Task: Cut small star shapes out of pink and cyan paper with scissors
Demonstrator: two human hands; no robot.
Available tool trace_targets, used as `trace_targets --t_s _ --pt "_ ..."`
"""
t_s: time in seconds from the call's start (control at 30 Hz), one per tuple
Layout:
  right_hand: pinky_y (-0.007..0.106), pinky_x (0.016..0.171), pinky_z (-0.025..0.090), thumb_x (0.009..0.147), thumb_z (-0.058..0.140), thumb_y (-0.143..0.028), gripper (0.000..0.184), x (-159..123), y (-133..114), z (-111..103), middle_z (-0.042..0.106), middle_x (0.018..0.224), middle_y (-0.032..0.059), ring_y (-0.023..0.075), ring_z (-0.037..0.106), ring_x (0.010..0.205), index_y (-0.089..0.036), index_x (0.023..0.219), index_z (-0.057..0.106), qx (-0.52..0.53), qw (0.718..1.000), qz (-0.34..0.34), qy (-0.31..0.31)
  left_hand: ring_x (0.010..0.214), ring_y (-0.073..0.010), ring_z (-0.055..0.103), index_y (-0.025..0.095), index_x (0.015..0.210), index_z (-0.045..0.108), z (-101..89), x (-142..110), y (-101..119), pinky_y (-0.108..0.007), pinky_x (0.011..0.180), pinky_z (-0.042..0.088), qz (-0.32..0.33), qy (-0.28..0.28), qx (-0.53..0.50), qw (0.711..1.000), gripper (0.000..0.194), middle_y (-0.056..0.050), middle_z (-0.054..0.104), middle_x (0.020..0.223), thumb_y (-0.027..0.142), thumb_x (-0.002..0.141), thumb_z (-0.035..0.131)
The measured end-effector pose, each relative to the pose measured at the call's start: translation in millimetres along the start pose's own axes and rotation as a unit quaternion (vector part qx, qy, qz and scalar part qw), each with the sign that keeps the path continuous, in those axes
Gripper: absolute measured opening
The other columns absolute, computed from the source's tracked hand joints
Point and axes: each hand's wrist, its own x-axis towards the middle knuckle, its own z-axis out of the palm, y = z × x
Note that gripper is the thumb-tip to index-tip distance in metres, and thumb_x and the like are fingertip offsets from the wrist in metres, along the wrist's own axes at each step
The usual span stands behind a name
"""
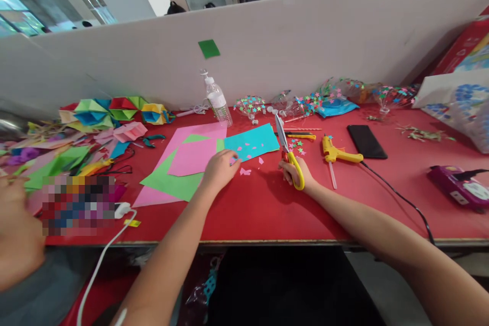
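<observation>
the right hand [293,172] is closed around the yellow handles of the scissors [282,137], whose blades point up and away over the red table [263,214]. the left hand [222,167] sits at the near-left corner of the blue paper [268,135], fingers curled; whether they pinch anything i cannot tell. pink scraps [245,171] lie on that paper and on the table between the hands.

a stretch of red surface runs from both hands to the table's near edge. the white partition [305,46] walls off the back. leftward, pink and green sheets [191,158] overlap beside the left wrist, and a co-worker's hand [19,229] enters at the view's border. rightward, the yellow glue gun [340,154] lies near the right hand, its cord trailing to the near edge; a black phone [367,141] lies beyond.

the bottle [217,104] wears a label too small to read; print on the red box [458,46] is illegible too.
</observation>
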Motion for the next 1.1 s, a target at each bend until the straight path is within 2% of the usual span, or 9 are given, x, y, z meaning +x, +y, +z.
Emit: trace_targets --t_s 0.07,0.17,0.2,0.27,0.33,0.4,0.57,0.83,1.1 --pt "0.022 0.036 0.037 0.07 0.055 -0.039 0.02 0.3 0.6 -0.3 0.044 0.03 -0.0069 0.0093 0.04 0.027 -0.021 0.062 0.05 0.002 1.0 -0.002 -0.004 0.112 -0.0303 0.061 0.018 0.105 0.067 18.4 15.8 16.8 -0.039 0.095 0.043 0.026 -0.051 -0.012 0.998 0.027 -0.014 0.067 0.12 0.031 0.084 0.058" --pt "0.022 0.039 0.04 0.07 0.056 -0.039 0.021 -1.1 0.5 -0.7 0.043 0.029 -0.0073 0.0088 0.039 0.027 -0.021 0.061 0.05 0.003 1.0 -0.008 -0.007 0.133 -0.0327 0.045 0.011 0.128 0.056 48.2 35.8 34.2 -0.04 0.105 0.038 0.045 -0.096 0.072 0.992 0.05 -0.021 0.047 0.145 0.031 0.083 0.062" --pt "0.023 0.04 0.041 0.071 0.056 -0.039 0.021 -1.9 0.0 -0.8 0.043 0.029 -0.0076 0.0087 0.038 0.027 -0.021 0.061 0.05 0.004 1.0 -0.01 -0.007 0.133 -0.0334 0.046 0.009 0.131 0.052 55.4 39.8 36.8 -0.041 0.104 0.039 0.039 -0.1 0.117 0.987 0.054 -0.022 0.045 0.146 0.032 0.084 0.061" --pt "0.023 0.042 0.043 0.072 0.054 -0.04 0.022 -3.4 -1.4 -0.8 0.042 0.029 -0.0078 0.009 0.038 0.027 -0.021 0.061 0.051 0.005 1.0 -0.012 -0.006 0.124 -0.0333 0.053 0.006 0.124 0.056 63.1 43.3 37.5 -0.042 0.098 0.043 0.039 -0.12 0.195 0.973 0.045 -0.024 0.056 0.134 0.034 0.089 0.054" --pt "0.024 0.042 0.044 0.073 0.054 -0.04 0.022 -4.2 -2.9 -0.9 0.042 0.029 -0.0078 0.0091 0.038 0.027 -0.021 0.061 0.051 0.007 1.0 -0.011 -0.006 0.113 -0.0324 0.059 0.005 0.109 0.064 63.5 42.0 34.1 -0.042 0.093 0.045 0.05 -0.136 0.214 0.966 0.034 -0.022 0.066 0.113 0.029 0.092 0.046" --pt "0.023 0.042 0.044 0.073 0.054 -0.038 0.022 -4.3 -4.0 -1.1 0.041 0.029 -0.0075 0.009 0.038 0.027 -0.021 0.059 0.051 0.009 1.0 -0.005 -0.005 0.109 -0.0309 0.06 0.006 0.103 0.066 60.3 38.9 29.4 -0.041 0.091 0.046 0.065 -0.144 0.212 0.964 0.031 -0.021 0.067 0.107 0.022 0.093 0.042" --pt "0.025 0.045 0.047 0.074 0.053 -0.037 0.022 -3.5 -4.0 -2.6 0.042 0.028 -0.0073 0.0092 0.038 0.027 -0.02 0.06 0.055 0.019 1.0 0.008 0.001 0.108 -0.0324 0.057 0.008 0.109 0.065 58.2 34.3 21.1 -0.042 0.09 0.046 0.082 -0.107 0.21 0.968 0.038 -0.02 0.064 0.112 0.037 0.092 0.047" --pt "0.024 0.046 0.047 0.077 0.055 -0.036 0.022 -6.8 0.4 -4.2 0.042 0.028 -0.0073 0.0091 0.038 0.027 -0.02 0.062 0.054 0.028 1.0 0.013 0.0 0.125 -0.0331 0.05 0.008 0.121 0.059 78.3 29.9 4.0 -0.044 0.102 0.042 0.051 -0.01 0.136 0.989 0.049 -0.023 0.053 0.134 0.044 0.087 0.056" --pt "0.024 0.045 0.048 0.079 0.056 -0.036 0.022 -8.3 2.2 -2.8 0.041 0.028 -0.0091 0.0083 0.036 0.026 -0.019 0.065 0.056 0.048 0.999 0.015 0.004 0.102 -0.0269 0.066 0.013 0.109 0.062 65.8 34.3 12.7 -0.035 0.081 0.05 0.074 -0.079 0.148 0.983 0.026 -0.018 0.07 0.105 0.024 0.094 0.044"
